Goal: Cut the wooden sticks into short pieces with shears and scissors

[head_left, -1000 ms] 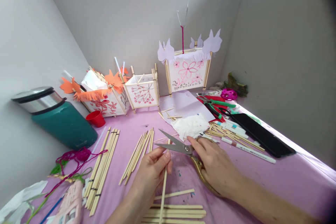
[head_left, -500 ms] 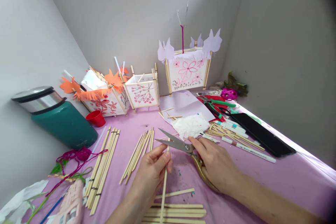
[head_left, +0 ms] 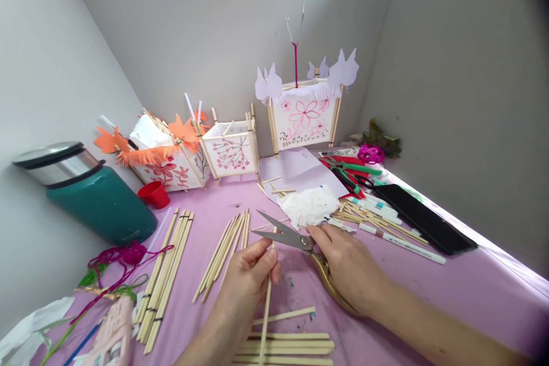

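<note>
My left hand (head_left: 253, 274) pinches a thin wooden stick (head_left: 266, 314) close to its upper end. Scissors (head_left: 295, 238) with golden handles are in my right hand (head_left: 343, 266), its fingers wrapped round the grips. Their blades stand apart, with the stick's top end between them just above my left fingertips. Below my hands lie several cut sticks (head_left: 300, 345) side by side, and one more stick (head_left: 287, 316) slants above them. Left of my left hand is a loose group of sticks (head_left: 221, 254). Bundled sticks (head_left: 165, 280) with dark bands lie farther left.
Paper lanterns (head_left: 234, 155) stand along the wall, one (head_left: 306, 117) hanging from a wire. A green bottle (head_left: 103, 200) and red cup (head_left: 154, 194) are at left, above a pink glue gun (head_left: 115, 331). Crumpled tissue (head_left: 309, 206), pliers (head_left: 347, 171), markers (head_left: 403, 243) and a black phone (head_left: 424, 220) lie right.
The whole view has shifted slightly, with things appearing a little farther left. My hands, the scissors and the stick keep nearly the same position relative to each other.
</note>
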`<act>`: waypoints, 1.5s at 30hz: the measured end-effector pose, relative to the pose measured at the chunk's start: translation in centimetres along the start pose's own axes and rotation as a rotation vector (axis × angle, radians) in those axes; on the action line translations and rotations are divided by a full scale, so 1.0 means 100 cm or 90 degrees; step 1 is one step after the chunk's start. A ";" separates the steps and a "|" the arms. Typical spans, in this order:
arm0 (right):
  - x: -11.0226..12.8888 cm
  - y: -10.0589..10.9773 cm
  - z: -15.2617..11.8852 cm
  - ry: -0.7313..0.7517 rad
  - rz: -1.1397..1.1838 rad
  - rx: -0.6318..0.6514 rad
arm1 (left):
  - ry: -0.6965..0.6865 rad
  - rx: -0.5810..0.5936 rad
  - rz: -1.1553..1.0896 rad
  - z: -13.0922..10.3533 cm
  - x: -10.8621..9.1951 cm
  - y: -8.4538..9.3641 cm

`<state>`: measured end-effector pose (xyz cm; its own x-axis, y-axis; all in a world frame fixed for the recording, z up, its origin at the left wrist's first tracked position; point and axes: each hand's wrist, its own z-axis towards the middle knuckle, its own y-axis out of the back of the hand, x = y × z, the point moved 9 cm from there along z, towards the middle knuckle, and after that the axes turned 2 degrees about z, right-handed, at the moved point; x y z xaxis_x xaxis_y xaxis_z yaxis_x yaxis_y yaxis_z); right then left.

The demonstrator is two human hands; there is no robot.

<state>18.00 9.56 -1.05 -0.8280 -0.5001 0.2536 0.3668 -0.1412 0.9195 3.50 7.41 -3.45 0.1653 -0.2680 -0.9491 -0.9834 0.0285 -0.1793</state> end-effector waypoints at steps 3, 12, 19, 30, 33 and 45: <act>-0.002 -0.002 0.001 -0.003 0.008 0.004 | 0.009 -0.007 0.010 0.000 0.003 0.002; -0.004 -0.002 0.001 0.030 -0.001 -0.040 | 0.046 -0.004 -0.042 0.001 0.006 0.005; -0.002 0.002 0.001 0.054 -0.008 -0.052 | 0.066 0.031 -0.055 0.000 0.008 0.004; 0.002 0.001 -0.005 0.063 -0.016 -0.077 | -0.103 -0.048 0.093 0.003 -0.012 0.009; 0.005 0.002 -0.006 0.065 -0.008 -0.090 | -0.080 -0.017 0.034 0.003 -0.008 0.001; 0.010 -0.001 -0.014 0.039 -0.032 -0.096 | 0.039 -0.100 0.014 0.004 0.009 0.007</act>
<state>17.73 7.87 -1.28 -0.8210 -0.5398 0.1858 0.3892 -0.2910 0.8740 3.00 7.60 -4.58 0.1437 -0.3278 -0.9338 -0.9871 -0.1153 -0.1114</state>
